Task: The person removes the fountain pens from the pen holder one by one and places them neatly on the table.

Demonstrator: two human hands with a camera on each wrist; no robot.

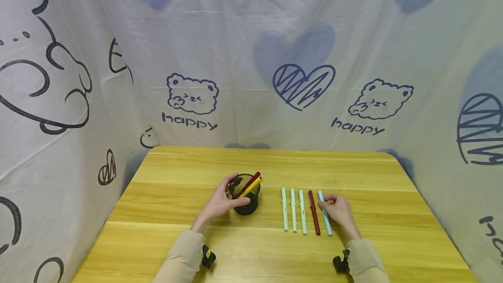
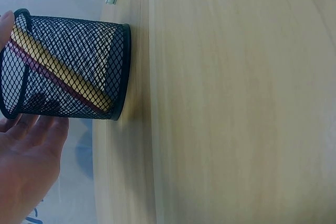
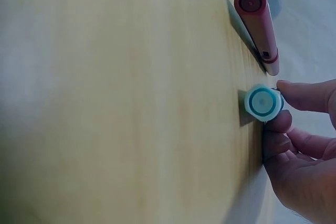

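A black mesh pen cup (image 1: 246,206) stands upright on the wooden table, and my left hand (image 1: 219,202) grips it from the left side, thumb in front and fingers behind. Inside lean a yellow pen (image 1: 251,186) and a dark red pen (image 2: 47,74), both tilted to the right in the head view. My right hand (image 1: 339,209) pinches a light blue pen (image 1: 325,216) between thumb and fingers, at the right end of a row. In the right wrist view the round end of this pen faces the camera, low over the table.
Left of the blue pen lie a dark red pen (image 1: 314,213) and three pale green pens, the nearest to the cup being a pale green pen (image 1: 284,210). The wooden table (image 1: 251,252) ends at a printed curtain (image 1: 243,56) behind and on both sides.
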